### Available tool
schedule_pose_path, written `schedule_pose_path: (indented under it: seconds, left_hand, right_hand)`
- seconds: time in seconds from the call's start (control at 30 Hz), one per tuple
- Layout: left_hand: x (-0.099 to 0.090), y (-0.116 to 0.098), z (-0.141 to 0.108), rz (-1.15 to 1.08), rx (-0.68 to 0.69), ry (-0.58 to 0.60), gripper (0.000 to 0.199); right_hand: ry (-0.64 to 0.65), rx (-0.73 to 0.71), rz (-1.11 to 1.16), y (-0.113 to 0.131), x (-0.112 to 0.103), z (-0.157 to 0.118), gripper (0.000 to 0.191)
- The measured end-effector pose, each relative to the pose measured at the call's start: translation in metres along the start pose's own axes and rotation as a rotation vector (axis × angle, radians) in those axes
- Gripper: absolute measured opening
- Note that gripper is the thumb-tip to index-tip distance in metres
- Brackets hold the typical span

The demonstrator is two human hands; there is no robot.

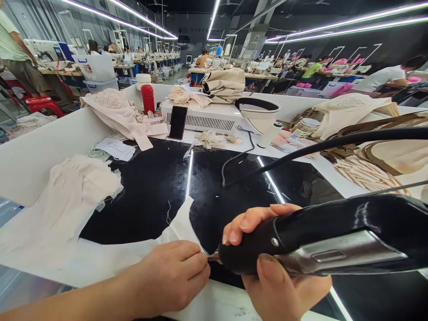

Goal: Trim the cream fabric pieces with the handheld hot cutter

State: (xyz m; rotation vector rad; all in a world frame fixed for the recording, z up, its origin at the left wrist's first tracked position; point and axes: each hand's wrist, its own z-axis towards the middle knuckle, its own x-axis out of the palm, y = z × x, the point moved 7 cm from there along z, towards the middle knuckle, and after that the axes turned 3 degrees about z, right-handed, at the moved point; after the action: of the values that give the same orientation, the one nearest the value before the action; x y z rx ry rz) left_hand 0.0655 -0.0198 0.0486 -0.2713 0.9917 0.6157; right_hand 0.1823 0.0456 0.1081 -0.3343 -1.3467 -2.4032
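Note:
My right hand (284,285) is wrapped round a black corded handheld tool (334,236) with a silver plate on its side and a thin metal tip. The tool lies nearly level, its tip pointing left. Pinched in my left hand (177,272) is a cream fabric piece (177,225), whose narrow end stretches forward over the glossy black tabletop (143,196). Right beside my left fingertips sits the metal tip; whether it touches the fabric, I cannot tell. Part of the fabric is hidden under my left hand.
A pile of cream fabric (70,191) lies at the left. Across the back stand a phone (178,122), a red bottle (147,99) and a white vented box (207,118). The tool's black cable (321,145) arcs over the right side, near stacked cut pieces (366,174).

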Motion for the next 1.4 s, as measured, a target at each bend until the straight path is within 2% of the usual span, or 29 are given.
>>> schedule_pose_path:
  seconds: [0.13, 0.33, 0.6, 0.8, 0.9, 1.1, 1.4]
  left_hand:
    - [0.004, 0.011, -0.006, 0.009, -0.003, 0.088, 0.02]
    - [-0.003, 0.021, -0.01, 0.007, -0.056, 0.092, 0.022]
    - [-0.001, 0.023, -0.017, -0.017, -0.094, 0.111, 0.026]
    - [0.0, 0.024, -0.017, -0.015, -0.095, 0.126, 0.027]
    - [0.001, 0.023, -0.018, -0.024, -0.097, 0.152, 0.029]
    - [0.006, 0.024, -0.022, -0.033, -0.102, 0.194, 0.031]
    - [0.005, 0.027, -0.024, -0.022, -0.105, 0.187, 0.033]
  right_hand:
    - [0.0, 0.005, -0.005, -0.001, -0.001, -0.001, 0.035]
    - [-0.006, 0.032, -0.018, -0.001, -0.003, 0.0, 0.037]
    - [-0.006, 0.049, -0.033, -0.001, -0.002, 0.001, 0.036]
    - [-0.115, -0.057, -0.025, -0.002, -0.001, -0.001, 0.037]
    - [-0.11, -0.046, -0.004, -0.001, -0.001, 0.0, 0.038]
    - [0.005, 0.072, -0.007, 0.0, -0.002, 0.001, 0.037]
    - [-0.054, -0.022, -0.022, -0.006, 0.001, 0.01, 0.037]
